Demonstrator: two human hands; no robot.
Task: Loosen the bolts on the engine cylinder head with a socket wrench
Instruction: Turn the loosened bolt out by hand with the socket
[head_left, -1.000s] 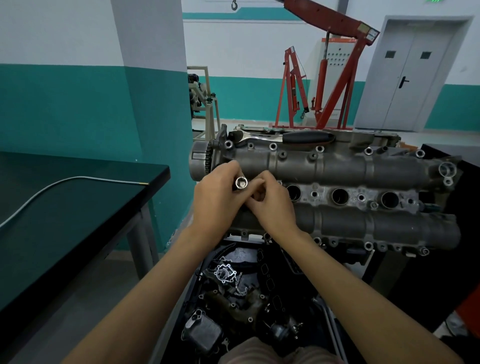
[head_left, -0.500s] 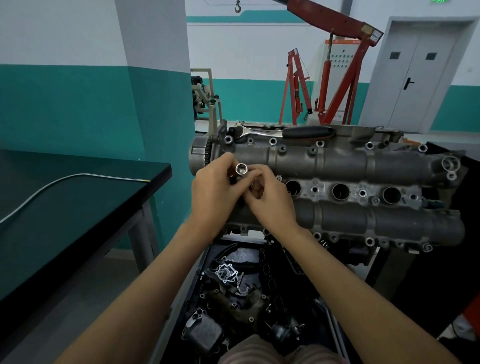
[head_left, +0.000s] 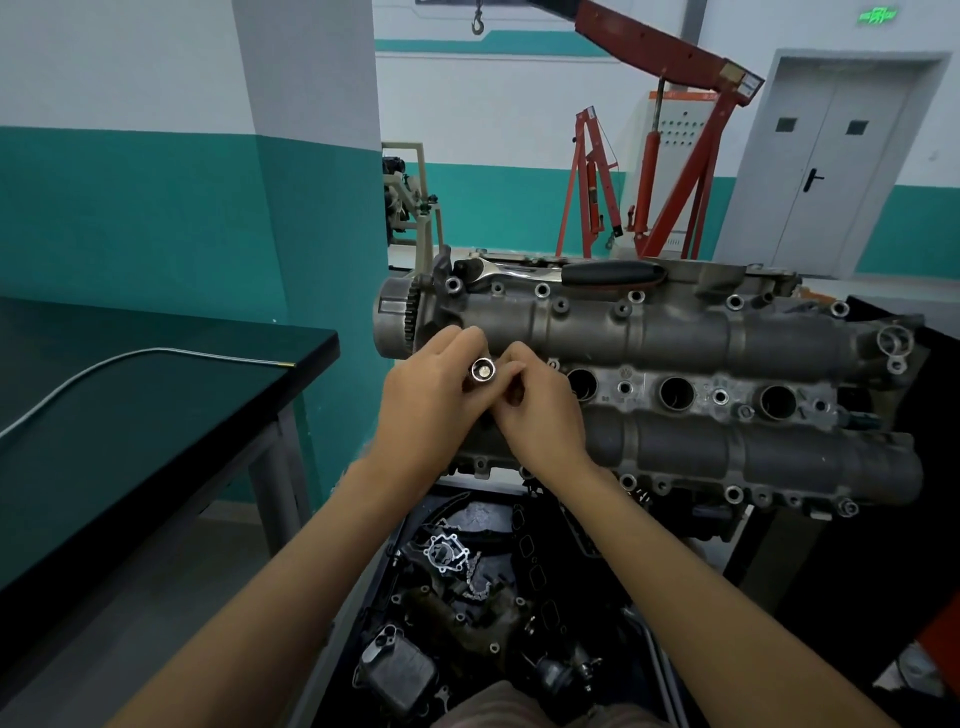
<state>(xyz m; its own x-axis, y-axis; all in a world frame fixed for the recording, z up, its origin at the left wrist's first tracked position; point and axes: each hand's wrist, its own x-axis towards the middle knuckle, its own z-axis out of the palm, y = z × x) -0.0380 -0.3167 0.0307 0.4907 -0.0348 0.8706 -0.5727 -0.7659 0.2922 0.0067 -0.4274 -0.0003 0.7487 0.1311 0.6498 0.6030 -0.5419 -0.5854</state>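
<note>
Shiny steel sits right at the centre: a socket (head_left: 482, 371), open end facing the camera, is pinched between both hands above the left end of the engine head (head_left: 675, 338). The left hand (head_left: 434, 395) curls its thumb and fingers round the socket from the left, and the right hand (head_left: 537, 410) pinches it from the right, fingertips meeting the left hand's over the metal. Both forearms reach up from the bottom edge and converge there.

Behind the hands, the wrench (head_left: 566, 271) lies flat along the far top edge of the engine head, black grip to the right, chrome head to the left, well apart from both hands. Bolts (head_left: 542, 289) dot the upper and lower rims of the grey casting, and three round openings show in the middle row to the right of the hands. That right-hand stretch of the engine head lies uncovered, with room above it.

To the left, a dark table (head_left: 156, 395) juts in, its corner near the gear end of the engine, a narrow gap between them; a thin grey cable (head_left: 156, 353) lies along its top. Below the engine, a black tray (head_left: 467, 597) holds loose parts and a chain. Farther back stand a red crane (head_left: 670, 156) and grey double doors (head_left: 831, 156), with open floor in front of them.
</note>
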